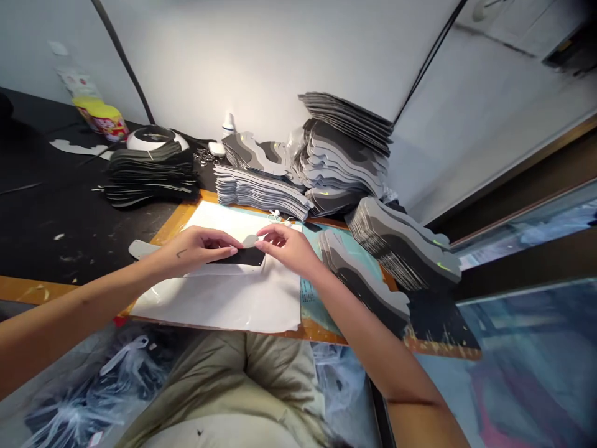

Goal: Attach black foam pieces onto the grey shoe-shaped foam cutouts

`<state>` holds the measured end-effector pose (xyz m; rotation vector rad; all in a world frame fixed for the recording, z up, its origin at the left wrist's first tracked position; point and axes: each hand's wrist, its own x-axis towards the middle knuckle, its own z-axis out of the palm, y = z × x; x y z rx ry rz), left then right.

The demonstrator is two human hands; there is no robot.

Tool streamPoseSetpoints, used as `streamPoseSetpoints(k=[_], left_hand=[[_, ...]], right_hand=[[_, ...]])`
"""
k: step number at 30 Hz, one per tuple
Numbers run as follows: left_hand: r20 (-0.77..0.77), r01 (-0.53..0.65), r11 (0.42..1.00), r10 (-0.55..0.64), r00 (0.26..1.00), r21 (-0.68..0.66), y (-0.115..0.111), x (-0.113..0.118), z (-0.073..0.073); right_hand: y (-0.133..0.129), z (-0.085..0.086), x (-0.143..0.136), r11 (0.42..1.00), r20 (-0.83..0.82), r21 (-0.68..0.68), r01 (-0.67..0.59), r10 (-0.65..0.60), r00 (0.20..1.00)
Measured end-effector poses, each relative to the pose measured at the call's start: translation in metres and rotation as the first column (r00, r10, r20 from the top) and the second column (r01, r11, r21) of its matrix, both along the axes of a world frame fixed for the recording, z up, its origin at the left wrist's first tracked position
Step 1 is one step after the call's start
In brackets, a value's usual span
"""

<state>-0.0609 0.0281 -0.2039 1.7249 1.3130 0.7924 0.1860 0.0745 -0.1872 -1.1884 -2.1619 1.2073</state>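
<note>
On a white sheet of paper [224,306], my two hands meet over a flat shoe upper piece with a black panel [252,256] and a small grey tip [250,240]. My left hand [198,250] pinches its left side between thumb and fingers. From the right, my right hand [285,246] pinches the grey tip's edge between thumb and forefinger. Under the black panel lies a light grey strip [224,269], whose far end [141,249] sticks out past my left wrist. The hands hide much of the piece's middle.
Stacks of grey shoe pieces stand behind [261,193] and to the right [401,242], with a smaller pile [364,280] beside my right forearm. A stack of black pieces [149,174] is at left. Behind stand a yellow-red tub [108,121] and a white-capped bottle [228,124].
</note>
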Motion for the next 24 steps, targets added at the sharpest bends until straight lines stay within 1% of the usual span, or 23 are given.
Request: streamPoseSetpoints(k=[2,4,6,8,10,12,15,17,19,22,24], left_hand=[[-0.022,-0.025,1.0,0.025,0.999,0.003,-0.001,0.001,-0.01],[-0.04,-0.047,0.999,0.047,0.998,-0.005,-0.004,-0.002,-0.017],[-0.046,-0.062,0.998,0.062,0.997,0.012,-0.006,-0.004,-0.02],[-0.04,-0.067,0.997,0.068,0.997,0.041,-0.008,-0.005,-0.021],[-0.031,-0.06,0.997,0.062,0.998,0.042,-0.009,-0.005,-0.021],[-0.021,-0.044,0.999,0.045,0.999,0.025,-0.009,-0.004,-0.022],[-0.003,-0.028,0.999,0.028,1.0,0.041,-0.01,-0.003,-0.024],[-0.029,-0.026,0.995,0.029,0.999,0.094,-0.01,-0.004,-0.027],[-0.118,-0.01,0.98,0.034,0.992,0.201,-0.01,-0.005,-0.032],[-0.276,0.066,0.931,0.038,0.96,0.358,-0.009,-0.007,-0.039],[-0.328,0.107,0.912,0.032,0.944,0.397,-0.009,-0.008,-0.043]], right_hand=[[0.0,-0.008,-0.002,1.0,0.05,-0.009,-0.014,0.014,0.999],[-0.001,-0.013,-0.003,1.0,0.092,0.022,-0.008,0.006,0.996],[-0.002,-0.015,-0.003,0.997,0.113,0.079,0.011,-0.02,0.993],[-0.002,-0.015,-0.003,0.994,0.14,0.113,0.002,-0.018,0.99],[-0.002,-0.014,-0.004,0.995,0.186,0.096,-0.027,0.009,0.982],[-0.002,-0.014,-0.005,0.998,0.215,0.042,-0.043,0.033,0.976],[0.0,-0.016,-0.006,0.998,0.186,-0.01,-0.06,0.061,0.981],[0.001,-0.018,-0.006,0.997,0.153,-0.005,-0.074,0.073,0.985],[0.002,-0.019,-0.007,0.998,0.143,0.003,-0.07,0.069,0.987],[0.002,-0.02,-0.008,0.998,0.175,-0.012,-0.064,0.065,0.982],[0.001,-0.02,-0.008,0.999,0.203,-0.019,-0.046,0.049,0.978]])
